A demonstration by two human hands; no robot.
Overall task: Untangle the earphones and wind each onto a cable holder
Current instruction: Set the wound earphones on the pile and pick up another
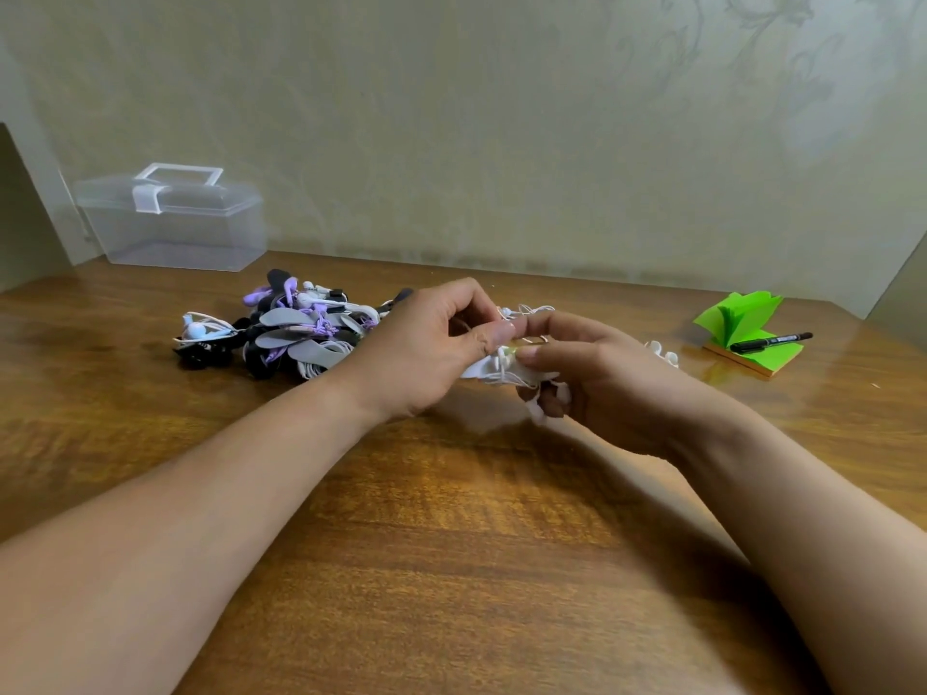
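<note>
Above the middle of the wooden table, my left hand (436,343) and my right hand (592,373) meet over a white cable holder (484,369) with thin white earphone cable wound on it. Left thumb and fingers pinch the white cable at the holder's top. My right hand grips the holder's right end, fingers curled round it, and hides much of it. Behind the hands lies a loose tangle of white earphones (531,310). A pile of wound earphones on grey and black holders (296,328), white, purple and black, sits to the left.
A clear plastic box with a handle (173,220) stands at the back left against the wall. A green sticky-note pad (747,338) with a black marker (770,342) on it lies at the right. A small white piece (664,352) lies just right of my right hand.
</note>
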